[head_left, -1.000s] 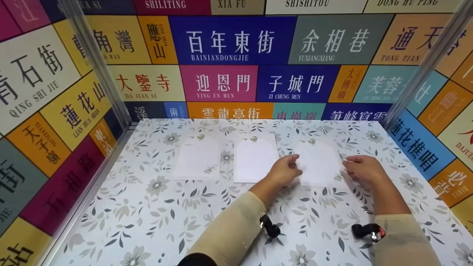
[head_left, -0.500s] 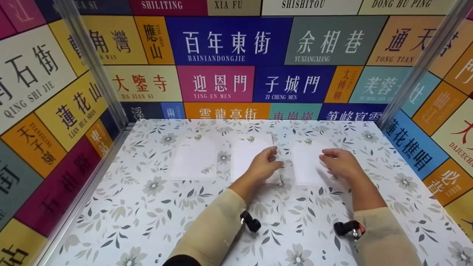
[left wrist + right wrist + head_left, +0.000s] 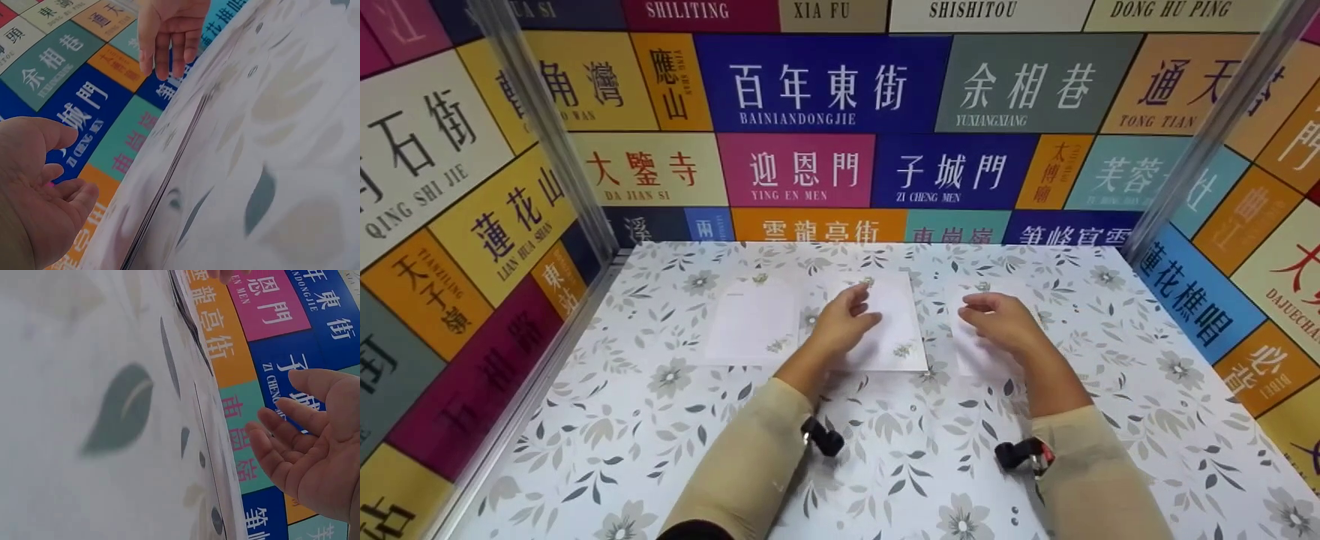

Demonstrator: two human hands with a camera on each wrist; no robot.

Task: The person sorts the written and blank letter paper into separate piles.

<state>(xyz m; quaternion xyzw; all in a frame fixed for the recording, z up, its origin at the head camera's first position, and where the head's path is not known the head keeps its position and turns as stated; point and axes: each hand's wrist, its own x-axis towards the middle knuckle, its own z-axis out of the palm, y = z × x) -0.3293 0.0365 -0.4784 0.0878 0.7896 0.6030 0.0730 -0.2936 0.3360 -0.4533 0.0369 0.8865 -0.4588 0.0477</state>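
Observation:
My left hand (image 3: pixel 844 322) hovers at the left side of the middle sheet of pale printed letter paper (image 3: pixel 894 322), covering part of that edge. Its fingers are loosely bent and hold nothing in the left wrist view. Over the right-hand sheet of letter paper (image 3: pixel 971 360) is my right hand (image 3: pixel 1001 322), which hides much of the sheet. Relaxed, slightly curved fingers (image 3: pixel 270 450) with nothing between them show in the right wrist view. Both palms face inward. A third sheet of letter paper (image 3: pixel 750 322) lies at the left, with small floral prints at its top and lower right corner.
The papers lie in a row on a table (image 3: pixel 885 465) covered in white leaf-and-flower cloth. Walls of colourful street-name signs (image 3: pixel 821 82) enclose the back and sides. Metal posts (image 3: pixel 562 142) stand at the corners. Each sleeve carries a small black camera mount (image 3: pixel 823 439).
Both hands have moved left: the left hand from the gap by the right sheet to the middle sheet's left side, the right hand from the right sheet's right edge to over it.

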